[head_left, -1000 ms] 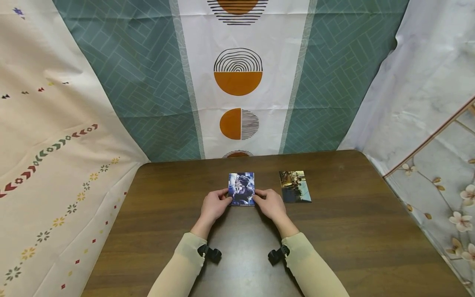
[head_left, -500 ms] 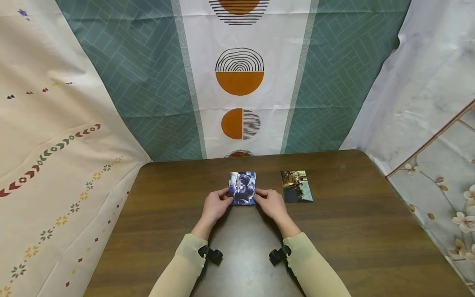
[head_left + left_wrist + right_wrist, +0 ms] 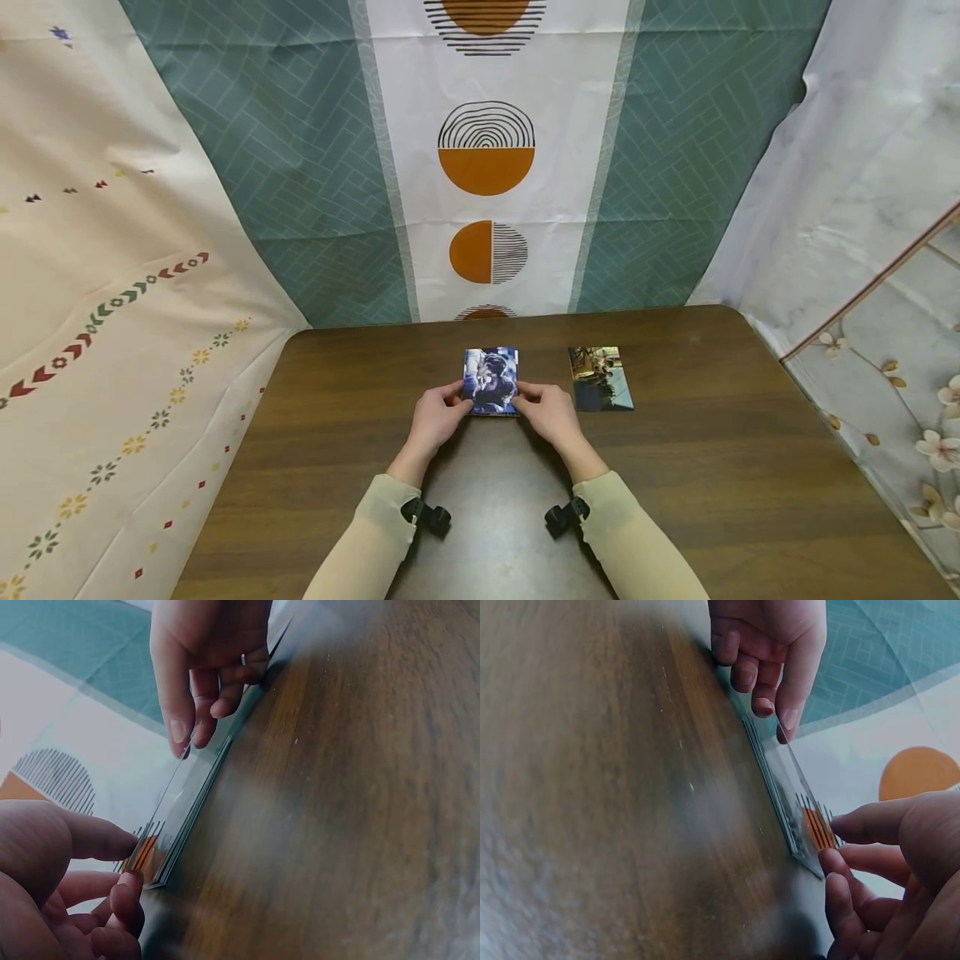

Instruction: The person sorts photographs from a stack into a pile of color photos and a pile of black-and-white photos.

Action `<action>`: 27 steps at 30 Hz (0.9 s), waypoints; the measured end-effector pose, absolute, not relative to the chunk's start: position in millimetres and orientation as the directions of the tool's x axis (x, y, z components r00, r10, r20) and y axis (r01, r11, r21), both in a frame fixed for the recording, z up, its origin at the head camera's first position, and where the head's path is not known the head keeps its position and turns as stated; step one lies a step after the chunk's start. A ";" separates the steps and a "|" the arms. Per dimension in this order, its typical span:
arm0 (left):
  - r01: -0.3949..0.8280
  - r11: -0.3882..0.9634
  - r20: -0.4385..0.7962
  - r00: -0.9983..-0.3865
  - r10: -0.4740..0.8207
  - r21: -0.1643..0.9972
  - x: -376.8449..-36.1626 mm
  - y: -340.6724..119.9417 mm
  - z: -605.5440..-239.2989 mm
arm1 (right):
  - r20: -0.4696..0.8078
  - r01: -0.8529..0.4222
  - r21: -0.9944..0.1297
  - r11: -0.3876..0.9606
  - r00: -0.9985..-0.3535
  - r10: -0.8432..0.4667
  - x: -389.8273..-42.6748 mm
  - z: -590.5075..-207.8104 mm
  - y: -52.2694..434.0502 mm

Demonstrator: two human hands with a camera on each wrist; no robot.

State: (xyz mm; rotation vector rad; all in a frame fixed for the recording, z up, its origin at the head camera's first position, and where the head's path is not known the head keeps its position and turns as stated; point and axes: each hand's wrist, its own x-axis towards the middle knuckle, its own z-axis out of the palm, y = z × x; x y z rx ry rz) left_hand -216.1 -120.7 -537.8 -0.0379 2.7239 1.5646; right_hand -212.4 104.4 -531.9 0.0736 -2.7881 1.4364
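Blue-and-white glossy rectangular card (image 3: 491,377): it is between my two hands, its near edge raised just above a stack of thin glossy sheets (image 3: 770,787); whether the far edge touches, I cannot tell.
Step with the card: I judge it is handling this one piece over the stack; lifting or lowering, I cannot say.
Next move of the card: it calls, I think, for both sides to go evenly, so it does not bend or slide askew.
Left hand (image 3: 437,412): it pinches the left edge near the lower corner, thumb above.
Right hand (image 3: 549,411): it pinches the opposite edge, like a mirror.
Cream sleeves (image 3: 366,535): my forearms reach forward and incline inward.
Brown-and-teal glossy card (image 3: 602,379): it lies on the brown wooden bench (image 3: 712,458), just beside my right hand.
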 end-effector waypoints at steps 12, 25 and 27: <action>-0.029 0.500 -0.019 -0.999 -0.026 0.865 -214.1 -118.7 -539.1 | 0.036 -0.048 -0.825 0.563 -0.999 -0.032 -210.6 -533.2 104.7; -0.018 0.494 -0.004 -1.000 -0.029 0.869 -213.4 -114.3 -534.8 | 0.057 -0.073 -0.815 0.575 -0.997 -0.046 -213.1 -530.2 109.2; -0.017 0.491 0.000 -0.999 -0.034 0.871 -213.1 -113.0 -533.5 | 0.053 -0.073 -0.812 0.578 -0.997 -0.052 -213.5 -529.7 110.4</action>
